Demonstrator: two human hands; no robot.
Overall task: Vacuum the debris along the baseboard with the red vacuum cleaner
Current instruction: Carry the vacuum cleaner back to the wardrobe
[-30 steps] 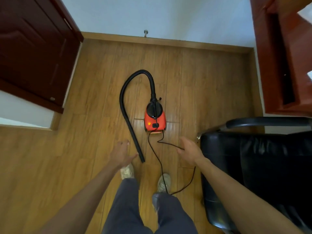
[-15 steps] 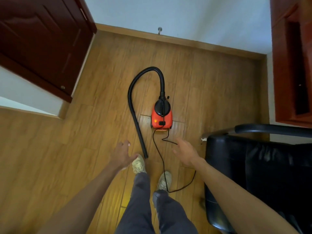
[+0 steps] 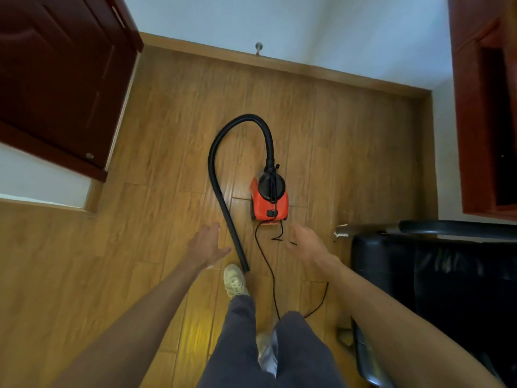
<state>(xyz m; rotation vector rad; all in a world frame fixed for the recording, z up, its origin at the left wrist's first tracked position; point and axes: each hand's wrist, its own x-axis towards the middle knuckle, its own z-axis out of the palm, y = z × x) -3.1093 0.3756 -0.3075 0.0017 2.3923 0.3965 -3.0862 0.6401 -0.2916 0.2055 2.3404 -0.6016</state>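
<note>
The small red vacuum cleaner [image 3: 270, 203] with a black top stands on the wooden floor in the middle of the view. Its black hose [image 3: 221, 175] arcs up from the top, bends left and runs down to a nozzle end near my left shoe. A thin black cord [image 3: 264, 261] trails from its back toward my feet. My left hand [image 3: 205, 245] hovers open just left of the hose's straight end, not touching it. My right hand [image 3: 306, 243] is open just below and right of the red body, holding nothing. The wooden baseboard [image 3: 293, 64] runs along the white far wall.
A dark red door [image 3: 61, 79] stands open at the left. A black leather chair [image 3: 436, 278] fills the right side, close to my right arm. A reddish wooden cabinet [image 3: 484, 107] stands at the upper right. A metal door stop [image 3: 258, 47] sticks out above the baseboard.
I have stepped forward, so the vacuum cleaner is nearer. Both hands have reached further toward it, the left closer to the hose, the right closer to the red body.
</note>
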